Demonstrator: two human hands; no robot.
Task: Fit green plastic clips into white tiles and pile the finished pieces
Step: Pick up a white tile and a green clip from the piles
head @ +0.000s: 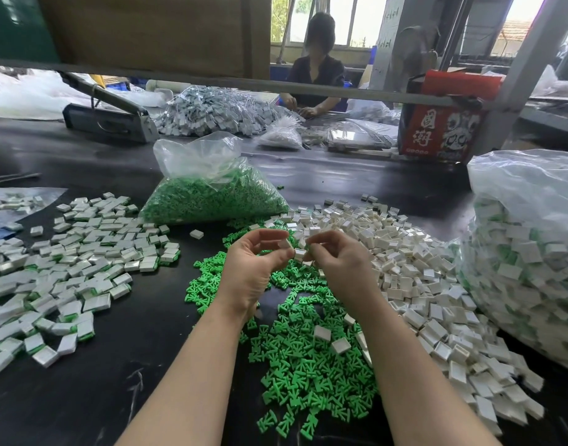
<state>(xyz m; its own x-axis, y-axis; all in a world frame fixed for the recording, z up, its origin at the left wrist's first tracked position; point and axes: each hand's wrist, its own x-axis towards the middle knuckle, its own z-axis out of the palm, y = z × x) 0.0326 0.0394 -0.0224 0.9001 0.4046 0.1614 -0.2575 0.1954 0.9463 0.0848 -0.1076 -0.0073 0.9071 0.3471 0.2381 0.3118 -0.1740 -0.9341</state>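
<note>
My left hand (256, 265) is raised over the green clips and pinches a white tile (287, 244) between thumb and forefinger. My right hand (337, 259) faces it, fingers curled round another small white tile (300, 252); the two pieces nearly touch. Loose green clips (311, 365) lie in a heap under my forearms. A heap of empty white tiles (414, 272) spreads to the right. Finished tiles with green inserts (70, 262) are piled on the left.
A clear bag of green clips (211, 191) lies behind my hands. A big clear bag of finished pieces (527, 259) stands at the right. A red printed box (443, 123), a metal frame post and another seated person (314, 75) are across the black table (115, 381).
</note>
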